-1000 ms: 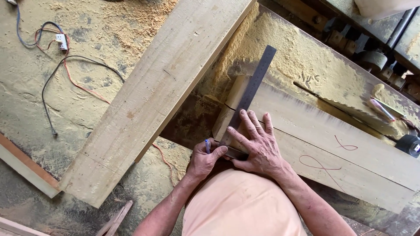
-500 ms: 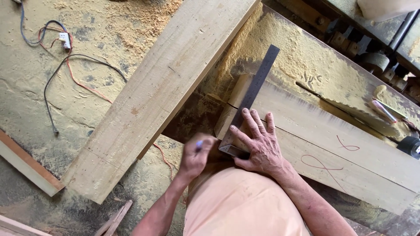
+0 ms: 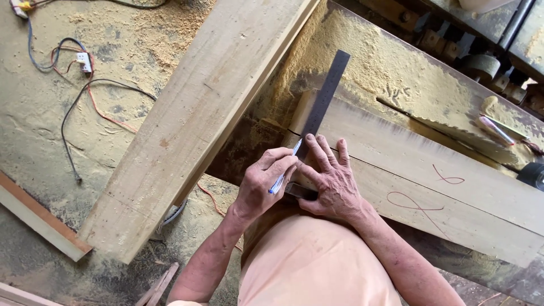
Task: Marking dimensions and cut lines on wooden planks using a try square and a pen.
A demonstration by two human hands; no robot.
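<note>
Where the peach-coloured shirt [image 3: 317, 266] fills the bottom centre of the frame, two bare forearms reach up from it to the work. At centre frame the left hand [image 3: 265, 184] is closed around a blue and white pen [image 3: 285, 166], fingers curled on its barrel and its tip set against the edge of a dark metal try square [image 3: 320, 107]. Just beside it, the right hand [image 3: 334, 181] lies flat with fingers spread, pressing the square's stock down on a pale board [image 3: 453, 198]. The two hands sit close together, nearly touching. One square, one pen.

That board runs toward the lower right and carries two red scribbled loops [image 3: 419, 201]. A second, broader plank [image 3: 198, 124] crosses from lower left to top centre, so two large timbers are in sight. No container shows; loose sawdust [image 3: 396, 73] lies heaped on the bench surface past the square's blade.

Against half a second ago, the left hand has risen from below the board's edge to the blade, bringing the pen onto the wood, while the right hand has kept its place on the square.

Farther off, in the upper left, several tangled cables [image 3: 73, 85] lie on the dusty floor, and dark machine parts [image 3: 481, 62] sit in the upper right.
</note>
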